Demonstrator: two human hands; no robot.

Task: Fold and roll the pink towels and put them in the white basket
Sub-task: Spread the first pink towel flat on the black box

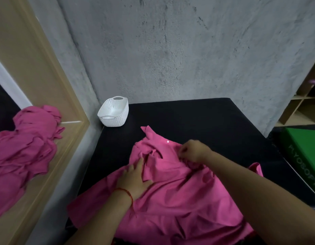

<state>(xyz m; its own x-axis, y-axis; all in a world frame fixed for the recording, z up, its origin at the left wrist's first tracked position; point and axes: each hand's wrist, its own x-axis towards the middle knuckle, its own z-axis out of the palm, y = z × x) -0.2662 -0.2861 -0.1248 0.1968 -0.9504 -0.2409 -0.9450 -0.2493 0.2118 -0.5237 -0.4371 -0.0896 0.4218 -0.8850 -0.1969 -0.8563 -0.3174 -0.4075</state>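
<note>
Two hands on a crumpled pink cloth towel (179, 200), spread over the black padded surface (206, 121). Left hand (133, 177) flat, fingers straight, pressing the fabric. Right hand (193, 150) curled, pinching a fold. White woven plastic basket (117, 119) upright at the far left corner, apart from the towel.

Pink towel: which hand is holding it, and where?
The right hand pinches the pink towel at a bunched fold near its far end; the left hand only presses flat.

A rough grey wall (170, 50) backs the black table (206, 121), wooden shelves (293, 107) at right.
</note>
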